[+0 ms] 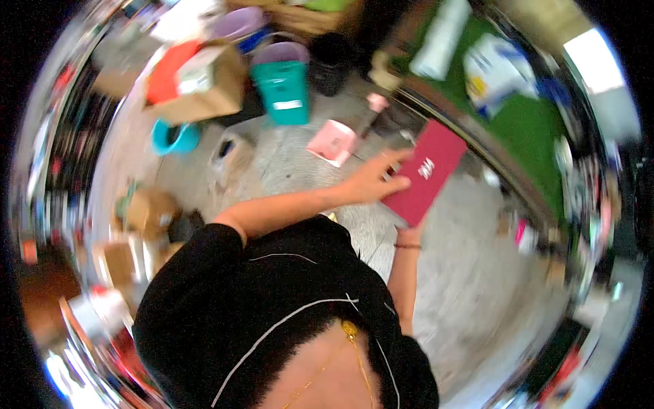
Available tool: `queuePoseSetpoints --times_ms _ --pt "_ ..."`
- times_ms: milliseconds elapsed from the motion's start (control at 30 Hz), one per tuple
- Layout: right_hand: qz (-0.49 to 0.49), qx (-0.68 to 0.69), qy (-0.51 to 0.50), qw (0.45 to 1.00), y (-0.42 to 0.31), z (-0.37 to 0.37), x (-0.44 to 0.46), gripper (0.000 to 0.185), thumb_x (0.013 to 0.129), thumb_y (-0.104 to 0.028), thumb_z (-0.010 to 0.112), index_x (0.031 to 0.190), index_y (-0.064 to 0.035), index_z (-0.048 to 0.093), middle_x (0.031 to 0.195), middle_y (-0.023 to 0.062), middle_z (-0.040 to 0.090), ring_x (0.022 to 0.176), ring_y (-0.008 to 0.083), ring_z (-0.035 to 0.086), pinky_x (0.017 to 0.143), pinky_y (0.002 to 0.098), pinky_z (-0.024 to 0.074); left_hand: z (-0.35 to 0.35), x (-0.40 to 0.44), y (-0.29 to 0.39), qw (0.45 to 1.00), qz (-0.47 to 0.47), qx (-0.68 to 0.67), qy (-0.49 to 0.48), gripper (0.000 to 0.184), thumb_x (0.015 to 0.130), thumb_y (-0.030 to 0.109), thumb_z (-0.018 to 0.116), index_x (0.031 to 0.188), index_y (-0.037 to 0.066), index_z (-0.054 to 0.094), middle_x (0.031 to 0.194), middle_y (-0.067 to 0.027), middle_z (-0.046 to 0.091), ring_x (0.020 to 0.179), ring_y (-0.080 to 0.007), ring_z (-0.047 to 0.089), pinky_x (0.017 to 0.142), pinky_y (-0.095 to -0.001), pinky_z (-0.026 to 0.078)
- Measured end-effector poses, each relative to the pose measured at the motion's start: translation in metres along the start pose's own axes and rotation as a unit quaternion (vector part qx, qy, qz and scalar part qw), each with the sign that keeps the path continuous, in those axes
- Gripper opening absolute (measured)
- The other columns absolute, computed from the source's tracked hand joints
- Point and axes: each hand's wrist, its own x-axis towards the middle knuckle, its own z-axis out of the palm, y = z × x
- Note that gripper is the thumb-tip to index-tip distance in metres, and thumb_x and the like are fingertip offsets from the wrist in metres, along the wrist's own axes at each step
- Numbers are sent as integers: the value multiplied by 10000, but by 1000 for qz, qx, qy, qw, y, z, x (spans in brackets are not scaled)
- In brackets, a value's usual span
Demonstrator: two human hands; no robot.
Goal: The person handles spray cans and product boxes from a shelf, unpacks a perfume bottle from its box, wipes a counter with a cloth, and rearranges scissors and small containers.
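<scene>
A dark red flat box (428, 170) with small white lettering is held up in front of me, tilted. My right hand (411, 230) supports its lower end from beneath, and most of its fingers are hidden behind the box. At the box's left edge is my left hand (376, 178), thumb and fingers apart in a curve, with the fingertips over or against the cover. Below and left of the box, a pink open box (332, 143) lies on the grey floor.
A teal bin (283, 92), a black bucket (330, 63) and a cardboard box (211, 85) stand at the back. A light blue container (175, 137) sits to the left. At the right is a raised green surface (524, 136) with bags. Blurred shelves line both sides.
</scene>
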Motion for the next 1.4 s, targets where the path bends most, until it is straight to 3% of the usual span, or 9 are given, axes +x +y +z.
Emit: queuePoseSetpoints --times_ms 167,233,400,500,533,667,800,1067,1400 --pt "119 -146 -33 981 23 38 16 616 857 -506 385 1300 -82 331 1258 130 433 1127 279 444 942 454 379 -38 -54 -3 994 -39 8 106 735 789 298 615 1326 11 204 1183 -199 445 1056 -252 466 903 -356 383" --pt "205 -200 82 955 39 70 14 601 868 -453 426 1294 -41 328 1263 123 430 1133 266 437 956 418 362 -60 -94 6 983 -71 4 167 793 765 316 641 1326 5 176 1191 -205 439 1077 -252 458 916 -351 376" --pt "311 -334 -103 884 155 95 69 532 850 -256 561 1240 50 366 1205 100 472 1066 201 469 938 321 352 -130 -198 -41 927 -169 -173 285 971 687 354 724 1317 -47 103 1239 -197 408 1132 -239 421 959 -353 351" --pt "356 -462 -239 776 245 140 87 493 840 -224 578 1191 74 402 1137 115 508 1008 187 502 883 300 398 -160 -262 -49 882 -134 -96 441 973 688 324 725 1335 -32 91 1262 -198 396 1151 -237 405 997 -364 299" --pt "385 -447 -262 763 275 165 80 483 838 -220 579 1183 74 413 1136 116 511 1005 187 505 886 302 397 -177 -292 -37 853 -241 -112 448 895 701 311 708 1327 -30 166 1280 -185 387 1176 -239 377 1006 -366 279" --pt "480 -349 -324 736 389 258 48 439 834 -222 572 1130 78 449 1098 105 533 1003 184 511 887 288 401 -244 -388 -17 744 -166 -270 588 681 731 241 656 1272 -23 337 1228 -143 447 1130 -229 415 982 -349 303" --pt "539 -277 -357 711 495 307 32 480 830 -274 558 1196 12 434 1109 82 528 991 188 516 825 355 441 -314 -481 -41 636 -126 -377 661 534 758 129 601 1230 -12 396 1113 -98 530 959 -170 538 809 -299 461" --pt "685 -321 -363 545 638 393 45 486 814 -300 550 1195 -25 423 1111 108 530 946 239 561 743 411 498 -432 -560 -38 587 -94 -330 733 626 717 152 631 1233 -64 351 1125 -127 505 994 -177 507 861 -294 409" --pt "657 -272 -401 577 859 510 163 490 773 -263 573 1150 30 460 1048 154 577 878 249 593 744 386 502 -681 -595 -83 587 -69 -279 757 677 699 126 609 1291 -1 305 1159 -98 471 1032 -177 463 900 -291 367"
